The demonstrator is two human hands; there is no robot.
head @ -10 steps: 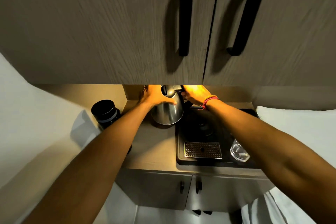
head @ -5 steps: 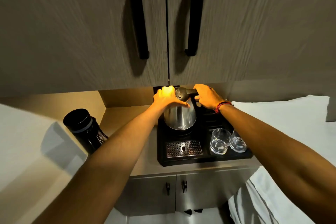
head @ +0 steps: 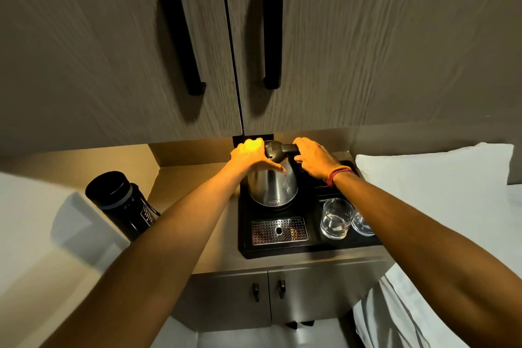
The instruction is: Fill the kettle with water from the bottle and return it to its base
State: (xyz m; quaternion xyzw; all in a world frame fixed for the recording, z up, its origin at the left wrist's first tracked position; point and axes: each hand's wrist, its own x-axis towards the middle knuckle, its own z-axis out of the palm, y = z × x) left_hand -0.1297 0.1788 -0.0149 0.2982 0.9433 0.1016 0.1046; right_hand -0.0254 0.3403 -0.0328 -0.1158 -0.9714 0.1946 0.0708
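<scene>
Steel kettle (head: 273, 188) is seated upright at the back left of the black tray (head: 282, 251) on the tabletop (head: 217, 240). Its upper body is gripped by the left hand (head: 250, 153); the dark handle is clasped by the right hand (head: 313, 159). Black bottle (head: 124, 203) is stood apart on the left, cap on. Two glasses (head: 336, 219) are held in the tray's right compartment.

We cannot see the base under the kettle (head: 273, 188). Our left arm covers the bottle's (head: 121, 203) lower end, our right arm half of the far glass (head: 362, 224). The kettle's handle seems wrapped by our right hand (head: 315, 159).
</scene>
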